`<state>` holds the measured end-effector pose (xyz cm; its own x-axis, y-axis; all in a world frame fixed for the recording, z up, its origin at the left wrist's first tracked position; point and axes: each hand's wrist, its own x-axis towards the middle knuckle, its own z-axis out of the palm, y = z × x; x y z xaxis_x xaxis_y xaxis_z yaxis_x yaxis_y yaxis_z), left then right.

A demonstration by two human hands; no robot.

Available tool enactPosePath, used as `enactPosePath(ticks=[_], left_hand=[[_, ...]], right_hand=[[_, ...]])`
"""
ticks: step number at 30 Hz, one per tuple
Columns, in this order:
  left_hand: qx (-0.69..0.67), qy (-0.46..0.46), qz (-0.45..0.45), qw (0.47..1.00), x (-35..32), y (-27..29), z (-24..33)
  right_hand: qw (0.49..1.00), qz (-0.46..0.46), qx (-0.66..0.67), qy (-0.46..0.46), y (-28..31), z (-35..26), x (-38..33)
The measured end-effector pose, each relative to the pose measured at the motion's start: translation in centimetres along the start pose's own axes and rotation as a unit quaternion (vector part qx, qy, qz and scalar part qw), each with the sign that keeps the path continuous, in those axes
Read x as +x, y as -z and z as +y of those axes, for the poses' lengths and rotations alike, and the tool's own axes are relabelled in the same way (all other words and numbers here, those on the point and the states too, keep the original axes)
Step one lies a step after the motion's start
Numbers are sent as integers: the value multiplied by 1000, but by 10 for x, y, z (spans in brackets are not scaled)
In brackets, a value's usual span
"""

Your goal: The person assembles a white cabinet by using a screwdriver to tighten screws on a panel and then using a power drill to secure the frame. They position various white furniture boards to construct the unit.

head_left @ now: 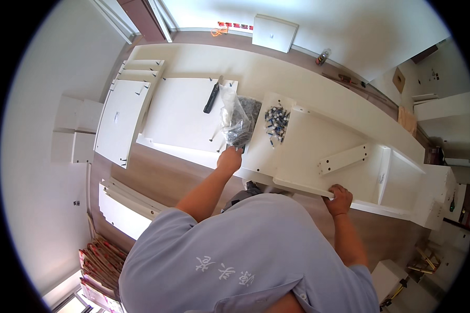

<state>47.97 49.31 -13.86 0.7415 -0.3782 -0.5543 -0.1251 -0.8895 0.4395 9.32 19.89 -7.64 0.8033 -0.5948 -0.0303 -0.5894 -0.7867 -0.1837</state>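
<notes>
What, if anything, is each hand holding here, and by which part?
The right hand grips the white board by its right end. The left hand is at the clear plastic bag's near end; whether it grips cannot be told.

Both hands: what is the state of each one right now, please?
Left hand: curled at the clear plastic bag; grip cannot be told.
Right hand: closed on the end of the long white board.
</notes>
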Motion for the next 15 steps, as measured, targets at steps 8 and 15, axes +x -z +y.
enactPosePath(ticks=[8,15], left_hand=[[1,56,9,998,1,-22,19],[-30,-11,12,999,37,-39,-17]], right_hand=[[1000,22,0,9,4,-2,-5],[1000,12,2,1,4,-1,-2]])
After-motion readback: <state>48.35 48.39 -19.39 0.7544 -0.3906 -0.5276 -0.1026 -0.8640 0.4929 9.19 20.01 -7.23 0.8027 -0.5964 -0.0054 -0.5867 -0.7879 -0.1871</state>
